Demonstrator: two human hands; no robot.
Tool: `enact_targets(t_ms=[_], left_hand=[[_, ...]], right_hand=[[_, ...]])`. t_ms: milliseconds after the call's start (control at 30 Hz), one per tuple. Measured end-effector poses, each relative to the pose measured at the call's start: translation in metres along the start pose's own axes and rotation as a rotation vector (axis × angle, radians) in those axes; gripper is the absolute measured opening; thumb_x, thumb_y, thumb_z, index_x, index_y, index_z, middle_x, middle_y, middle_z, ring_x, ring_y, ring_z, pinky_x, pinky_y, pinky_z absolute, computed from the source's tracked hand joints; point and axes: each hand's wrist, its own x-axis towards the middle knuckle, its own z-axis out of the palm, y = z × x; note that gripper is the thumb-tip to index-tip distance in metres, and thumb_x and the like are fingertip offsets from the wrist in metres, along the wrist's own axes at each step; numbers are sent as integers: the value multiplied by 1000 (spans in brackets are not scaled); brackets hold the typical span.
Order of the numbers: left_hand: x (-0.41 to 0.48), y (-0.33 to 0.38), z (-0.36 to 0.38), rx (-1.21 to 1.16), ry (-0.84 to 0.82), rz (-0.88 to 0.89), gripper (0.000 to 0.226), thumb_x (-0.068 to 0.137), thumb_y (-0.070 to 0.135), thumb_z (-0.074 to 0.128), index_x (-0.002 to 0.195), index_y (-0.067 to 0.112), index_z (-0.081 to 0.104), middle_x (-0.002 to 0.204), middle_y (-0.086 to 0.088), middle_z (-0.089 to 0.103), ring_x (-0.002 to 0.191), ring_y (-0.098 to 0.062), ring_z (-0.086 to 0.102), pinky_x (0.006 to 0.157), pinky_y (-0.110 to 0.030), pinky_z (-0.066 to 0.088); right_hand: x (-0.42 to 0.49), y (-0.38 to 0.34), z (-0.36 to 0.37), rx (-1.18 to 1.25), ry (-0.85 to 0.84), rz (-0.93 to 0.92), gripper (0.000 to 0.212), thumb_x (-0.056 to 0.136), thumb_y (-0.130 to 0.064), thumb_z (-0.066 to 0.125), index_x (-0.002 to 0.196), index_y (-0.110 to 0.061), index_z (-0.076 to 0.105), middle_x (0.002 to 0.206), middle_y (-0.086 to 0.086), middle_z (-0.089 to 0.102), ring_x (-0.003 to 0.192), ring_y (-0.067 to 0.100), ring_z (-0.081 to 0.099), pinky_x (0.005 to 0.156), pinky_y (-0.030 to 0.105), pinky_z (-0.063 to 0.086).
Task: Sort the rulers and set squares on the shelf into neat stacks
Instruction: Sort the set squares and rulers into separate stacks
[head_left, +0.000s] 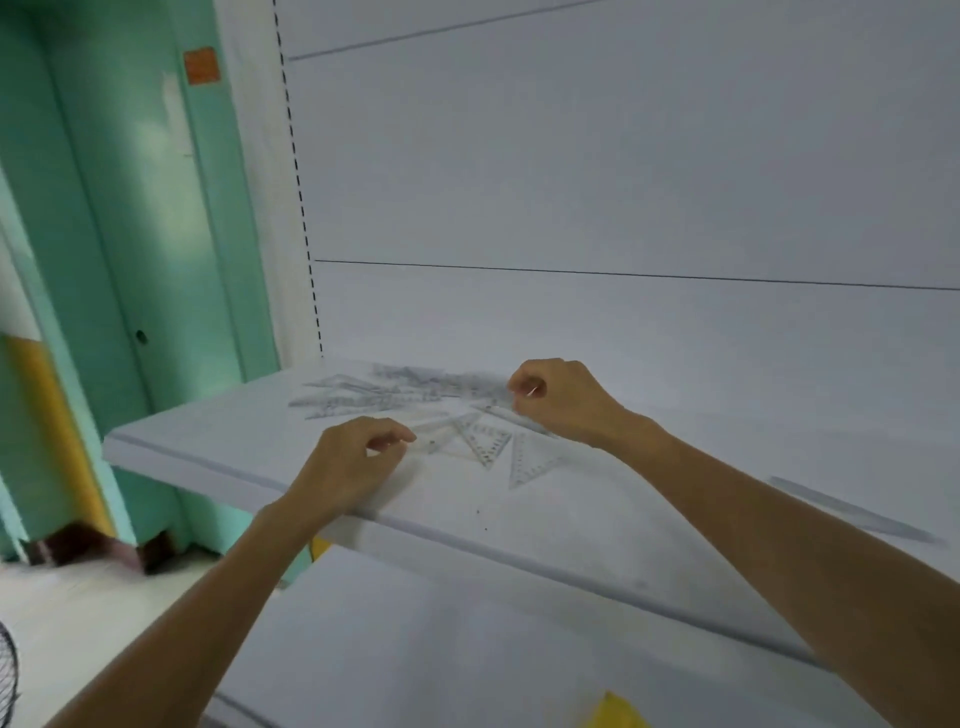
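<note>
Clear, grey-marked set squares (530, 460) and rulers (415, 382) lie scattered on the white shelf (208, 441); left hand (348, 462) and right hand (561, 400) curl over them, grip unclear

The back panel (571, 322) is closing off the rear of the shelf (208, 441), leaving approach from the front, from above and past the open left end. A loose heap of rulers and set squares (395, 387) is taking up the back left. Clear set squares (488, 444) are lying just in front of it, between the left grip (358, 457) and the right grip (556, 400), both crowding that middle patch. Bare shelf is running along the front edge and rightward to a lone ruler (852, 512).
</note>
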Motion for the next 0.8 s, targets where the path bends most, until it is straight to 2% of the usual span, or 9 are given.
enact_targets(t_ms=[167,300,400,500,600,700,800], left_hand=[[20,-18,4,54,-3,-22,16,86,19,60,101,21,67,104,0,65,92,-12,57,81,-19,38],[35,-22,12,91,-42,-8,23,86,32,60,107,23,63,109,2,62,97,-11,54,85,-23,39],[51,-23,15,135,-71,12,32,84,45,59,108,24,62,111,1,60,97,-13,54,87,-30,43],[67,-20,19,233,-170,22,56,76,63,57,115,23,59,118,1,58,104,-17,54,87,-32,44],[75,-23,22,312,-281,60,73,68,71,58,119,20,59,118,-1,59,106,-19,55,85,-33,44],[81,-32,14,219,-309,81,62,70,60,65,118,21,59,113,2,61,94,-13,54,81,-27,42],[85,-40,6,203,-343,104,58,71,54,67,119,24,56,110,5,60,92,-12,53,81,-27,42]], right_hand=[[29,13,24,-85,-111,15,21,84,-19,60,104,-13,63,97,0,60,87,13,57,74,19,40],[44,22,40,-188,-228,70,26,83,-28,62,105,-14,61,108,3,63,87,13,54,75,24,42],[55,19,49,-276,-317,136,45,79,-48,64,111,-17,58,106,0,56,90,14,51,75,26,40],[61,11,55,-298,-344,192,60,70,-60,66,113,-18,57,99,-5,49,90,13,49,73,26,37],[62,5,59,-324,-357,201,57,70,-56,69,111,-17,60,102,-3,54,90,13,51,73,25,38],[61,0,59,-325,-340,205,48,75,-49,69,109,-16,62,111,1,59,94,16,53,79,25,41],[56,-8,61,-359,-292,201,42,76,-44,68,107,-15,64,111,2,63,95,17,57,80,26,45]])
